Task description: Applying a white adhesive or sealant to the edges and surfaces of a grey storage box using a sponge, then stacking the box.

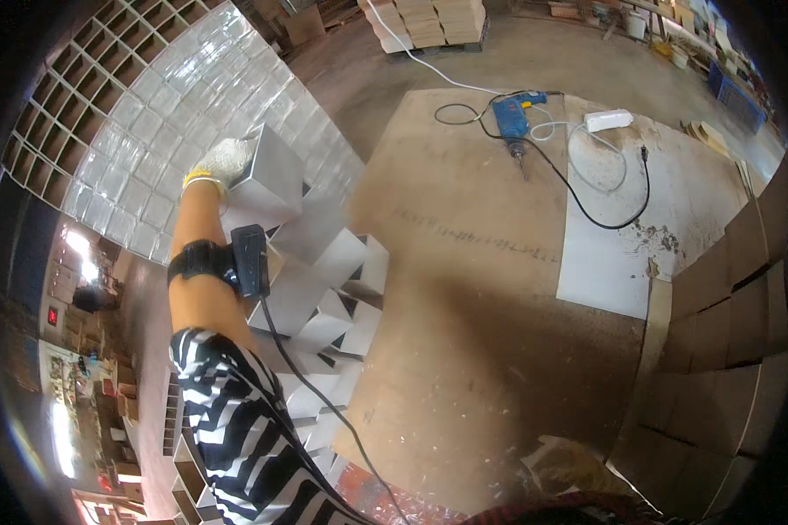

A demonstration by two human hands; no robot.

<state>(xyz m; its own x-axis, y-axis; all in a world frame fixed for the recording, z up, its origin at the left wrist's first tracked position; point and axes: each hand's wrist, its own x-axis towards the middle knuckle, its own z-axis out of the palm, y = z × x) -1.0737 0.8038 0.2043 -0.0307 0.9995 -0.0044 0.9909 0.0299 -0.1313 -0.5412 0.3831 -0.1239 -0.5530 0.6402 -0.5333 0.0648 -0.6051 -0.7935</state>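
Observation:
My left hand (223, 162), in a white knit glove, grips the top of a shiny square metal tube section (271, 179) and holds it above a heap of several similar metal boxes (328, 302). A black device (249, 258) is strapped to that forearm, with a cable running down past my striped sleeve (236, 429). Just left of the hand stands a large grid of the same metal boxes (162, 114) joined together. My right hand is not in view.
A brown board (481, 289) covers the floor, with a white sheet (622, 227) on its right. A blue power drill (510, 121), its black cord and a white power strip (608, 120) lie at the far end. Stacked brown boards (727, 324) stand at right.

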